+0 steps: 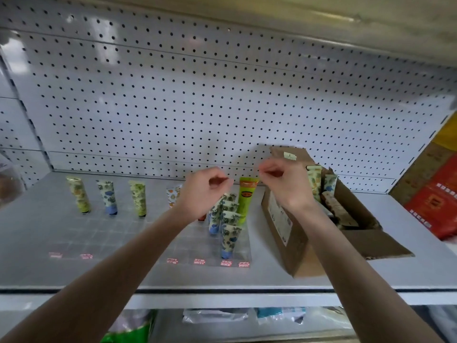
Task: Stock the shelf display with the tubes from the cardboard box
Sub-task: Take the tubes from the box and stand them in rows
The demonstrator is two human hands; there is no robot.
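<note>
Both hands hover above the white shelf. My left hand and my right hand have curled fingers, thumb against forefinger; I see nothing between the fingertips. Below them a row of several blue-floral tubes stands cap down in a clear display lane. A bright green tube stands behind that row. Further left stand a yellow-green tube, a blue-capped tube and another yellow-green tube. The open cardboard box at the right holds more tubes.
A white pegboard wall backs the shelf. Red price labels line the display's front. A red and brown package stands at the far right. Bagged goods lie on the shelf below.
</note>
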